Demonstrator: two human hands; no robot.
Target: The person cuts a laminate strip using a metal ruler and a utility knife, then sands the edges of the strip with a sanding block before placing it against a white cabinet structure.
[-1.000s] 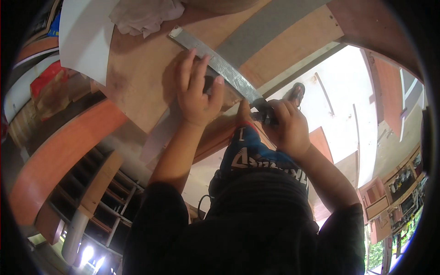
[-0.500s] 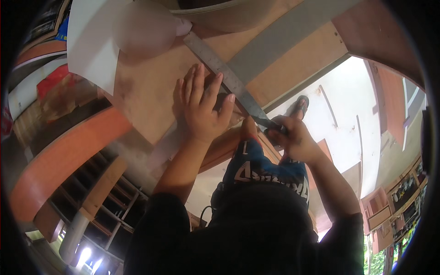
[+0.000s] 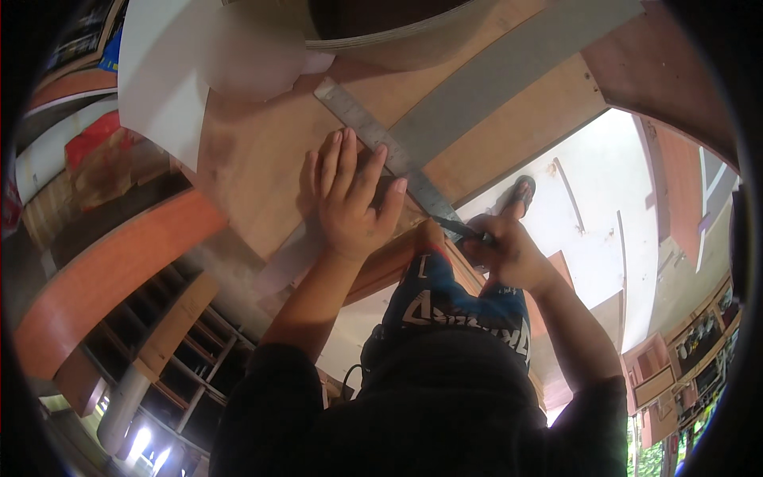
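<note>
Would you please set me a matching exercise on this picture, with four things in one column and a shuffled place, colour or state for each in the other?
Column one:
1. Left hand
2. Right hand
3. Metal ruler
4. Curved panel

Column two:
A. Silver-grey, lying on a brown board
B. Closed around a dark tool
C. Orange, toward the picture's left side
D. Fingers extended, at the ruler's edge

Right pairs: 1-D, 2-B, 3-A, 4-C.
</note>
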